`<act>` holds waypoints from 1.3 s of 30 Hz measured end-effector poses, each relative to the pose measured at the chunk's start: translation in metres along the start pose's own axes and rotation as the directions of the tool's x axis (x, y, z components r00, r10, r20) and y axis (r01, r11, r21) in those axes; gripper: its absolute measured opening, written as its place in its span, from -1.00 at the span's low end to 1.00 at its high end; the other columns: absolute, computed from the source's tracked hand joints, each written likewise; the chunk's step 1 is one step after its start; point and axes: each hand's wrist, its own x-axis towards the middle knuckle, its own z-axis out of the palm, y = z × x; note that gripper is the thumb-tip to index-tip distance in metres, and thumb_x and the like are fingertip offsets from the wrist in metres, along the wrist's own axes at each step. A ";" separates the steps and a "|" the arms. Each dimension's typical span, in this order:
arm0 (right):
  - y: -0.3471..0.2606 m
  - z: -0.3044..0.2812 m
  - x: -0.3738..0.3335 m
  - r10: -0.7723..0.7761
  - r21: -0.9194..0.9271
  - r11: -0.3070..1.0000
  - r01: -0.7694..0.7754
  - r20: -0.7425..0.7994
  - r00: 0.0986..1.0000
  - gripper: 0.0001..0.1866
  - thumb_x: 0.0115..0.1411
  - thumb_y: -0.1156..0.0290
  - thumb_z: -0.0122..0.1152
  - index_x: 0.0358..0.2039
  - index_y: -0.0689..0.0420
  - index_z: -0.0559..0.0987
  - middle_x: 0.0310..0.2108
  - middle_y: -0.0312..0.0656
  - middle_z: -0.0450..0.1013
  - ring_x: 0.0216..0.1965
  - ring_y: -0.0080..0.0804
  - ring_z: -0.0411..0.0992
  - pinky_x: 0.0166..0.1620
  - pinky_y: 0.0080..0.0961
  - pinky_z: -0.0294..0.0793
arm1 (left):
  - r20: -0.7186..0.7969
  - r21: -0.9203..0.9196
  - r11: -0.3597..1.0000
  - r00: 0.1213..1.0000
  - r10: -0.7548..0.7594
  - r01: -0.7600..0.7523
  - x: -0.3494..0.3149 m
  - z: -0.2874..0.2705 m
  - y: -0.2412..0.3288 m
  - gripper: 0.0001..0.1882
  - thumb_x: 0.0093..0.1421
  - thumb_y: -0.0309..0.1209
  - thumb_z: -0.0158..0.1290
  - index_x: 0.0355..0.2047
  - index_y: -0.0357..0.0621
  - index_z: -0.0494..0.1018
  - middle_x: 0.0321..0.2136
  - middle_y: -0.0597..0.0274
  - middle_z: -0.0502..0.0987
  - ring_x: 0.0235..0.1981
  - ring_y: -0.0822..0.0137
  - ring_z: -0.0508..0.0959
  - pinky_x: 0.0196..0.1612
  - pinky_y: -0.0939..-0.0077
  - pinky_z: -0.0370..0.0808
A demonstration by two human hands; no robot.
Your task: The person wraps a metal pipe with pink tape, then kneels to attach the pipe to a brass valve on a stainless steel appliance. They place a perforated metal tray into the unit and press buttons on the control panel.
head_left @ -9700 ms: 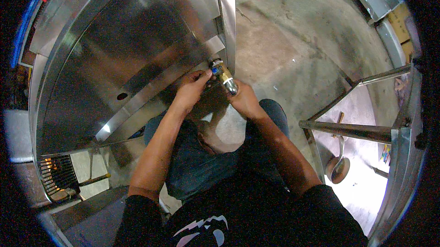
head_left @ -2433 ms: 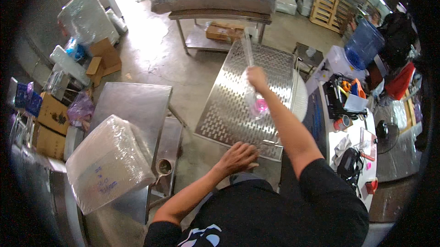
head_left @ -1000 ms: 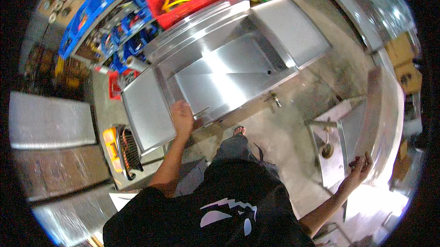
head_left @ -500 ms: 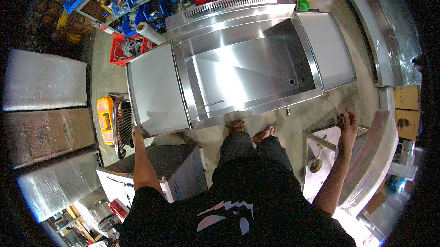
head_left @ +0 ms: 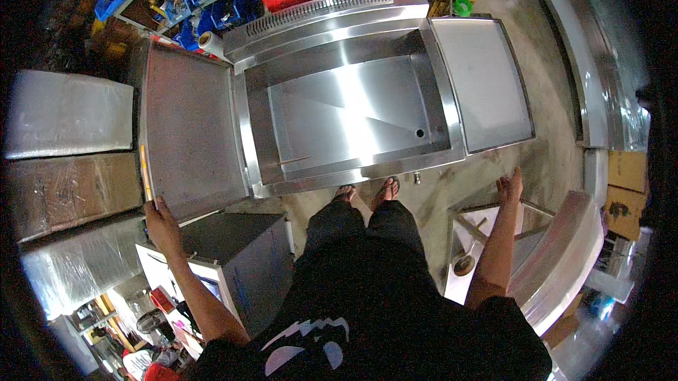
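- Steel sink unit, a wide stainless basin with flat wings (head_left: 353, 109), stands at the person's feet, long axis running left to right.
- Left hand (head_left: 161, 222) rests loosely at the left wing's near corner, by a yellow strip (head_left: 145, 176); sharp edges could cut.
- Right hand (head_left: 510, 187) hangs spread, holding nothing, above a steel frame (head_left: 558, 254).

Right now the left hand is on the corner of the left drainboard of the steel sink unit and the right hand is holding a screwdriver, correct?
Not quite. The head view shows the right hand open and holding nothing, out above the steel frame. The left hand is indeed at the drainboard corner.
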 end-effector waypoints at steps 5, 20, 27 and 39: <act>-0.018 0.047 0.069 0.142 0.215 0.962 -0.168 0.131 0.981 0.31 0.01 -0.41 0.27 0.48 0.01 -0.26 0.26 0.12 0.05 0.13 0.07 0.25 0.13 0.06 0.30 | 0.292 0.057 0.998 0.956 0.021 -0.039 -0.078 -0.022 0.153 -0.55 0.32 -0.24 0.03 0.11 -0.22 0.28 -0.13 -0.30 0.53 -0.10 -0.30 0.55 -0.11 -0.13 0.46; -0.057 0.071 0.026 -0.212 0.619 0.779 -0.101 0.411 0.886 0.00 0.22 -0.52 -0.29 0.30 0.13 0.32 0.23 -0.08 0.36 0.15 -0.10 0.39 0.14 -0.09 0.45 | 0.256 -0.160 0.869 0.831 0.495 -0.468 -0.180 0.182 0.301 -0.02 0.07 -0.17 0.25 0.39 -0.23 0.01 0.36 -0.24 0.08 0.32 -0.19 0.19 0.31 -0.19 0.13; -0.076 0.061 -0.053 -0.384 0.650 0.759 -0.031 0.486 0.785 -0.23 0.30 -0.29 -0.01 0.17 0.18 0.42 0.04 -0.15 0.48 -0.06 -0.24 0.43 0.07 -0.27 0.43 | 0.233 -0.425 0.845 0.863 0.449 -0.325 -0.136 0.184 0.229 -0.33 0.22 -0.24 0.15 0.24 -0.32 0.23 0.22 -0.24 0.27 0.22 -0.19 0.32 0.26 0.06 0.28; -0.040 0.079 -0.228 -0.475 0.066 0.869 0.490 0.382 0.792 -0.36 0.45 -0.08 -0.16 0.18 0.28 0.37 0.20 -0.01 0.37 0.22 -0.14 0.35 0.28 -0.18 0.27 | 0.495 -0.816 0.575 0.443 0.747 -0.059 -0.154 0.190 0.117 -0.71 0.32 -0.29 0.10 -0.03 -0.17 0.51 -0.31 0.12 0.64 -0.30 0.30 0.61 -0.17 0.38 0.53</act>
